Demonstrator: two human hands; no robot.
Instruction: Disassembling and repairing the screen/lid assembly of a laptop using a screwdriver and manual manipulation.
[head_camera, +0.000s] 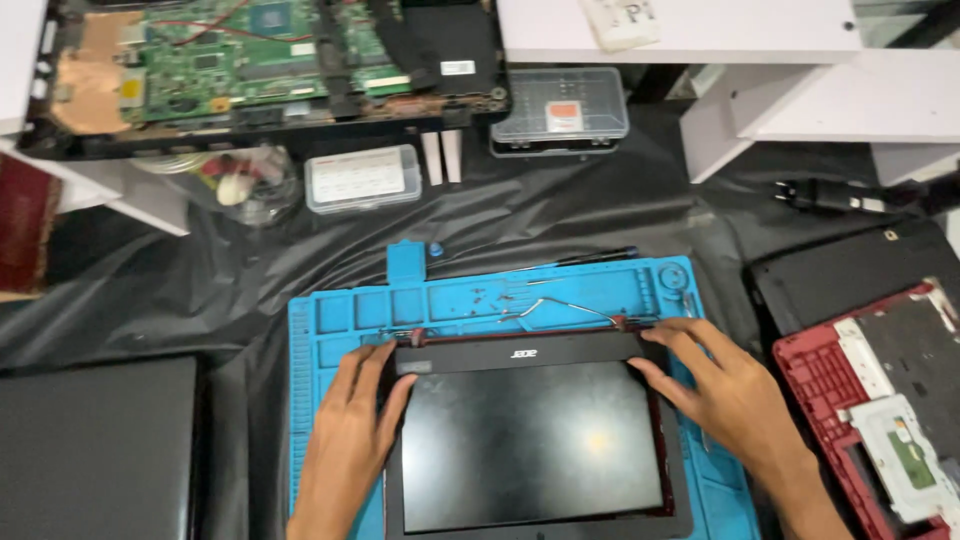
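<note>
A laptop screen assembly (530, 440) with a black bezel and dark glass lies flat on a blue repair mat (470, 300). My left hand (352, 430) rests on its upper left corner, fingers spread along the bezel's edge. My right hand (725, 385) presses on the upper right corner, fingertips at the bezel's top edge. Both hands touch the bezel without lifting it. A thin cable (560, 305) loops from the screen's top edge onto the mat, near several tiny screws (490, 296).
A black screwdriver (585, 260) lies at the mat's far edge. An opened laptop with a green circuit board (250, 55) sits at the far left, two clear plastic boxes (362, 178) (560, 108) near it. A red laptop base (880, 400) lies right, a dark lid (95, 450) left.
</note>
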